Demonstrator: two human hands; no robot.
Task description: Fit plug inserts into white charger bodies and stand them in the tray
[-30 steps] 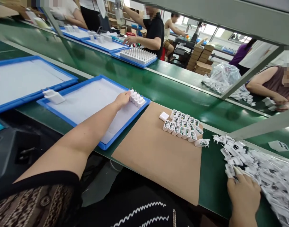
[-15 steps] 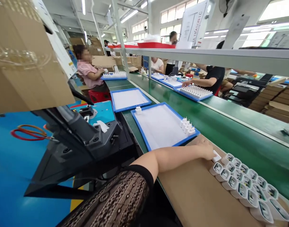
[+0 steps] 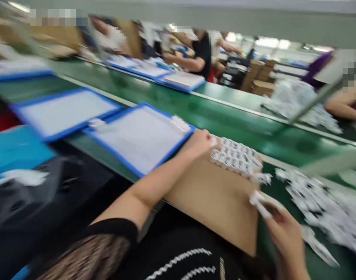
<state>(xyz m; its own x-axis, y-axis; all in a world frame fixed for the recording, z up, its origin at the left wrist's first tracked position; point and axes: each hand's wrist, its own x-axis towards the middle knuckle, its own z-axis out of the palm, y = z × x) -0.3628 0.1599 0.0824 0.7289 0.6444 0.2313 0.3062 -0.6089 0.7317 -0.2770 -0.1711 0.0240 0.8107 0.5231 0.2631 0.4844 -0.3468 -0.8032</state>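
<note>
Motion blur smears the head view: the left hand (image 3: 199,143), grip unreadable, rests on the brown cardboard sheet (image 3: 213,194) touching the small white plastic charger plugs (image 3: 236,158), while at 5 o'clock the right hand (image 3: 284,233) pinches one white plug (image 3: 259,203).

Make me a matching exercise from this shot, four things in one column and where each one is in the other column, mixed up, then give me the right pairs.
Things:
1. left hand
2. right hand
3. blue-rimmed tray
4. loose pile of white chargers

Places:
A. on the green belt, right of the cardboard sheet
B. at the far edge of the cardboard sheet, beside the rows of chargers
C. left of the cardboard sheet
D. near the cardboard sheet's right edge, pinching a white charger

Pairs: 1-B, 2-D, 3-C, 4-A
</note>
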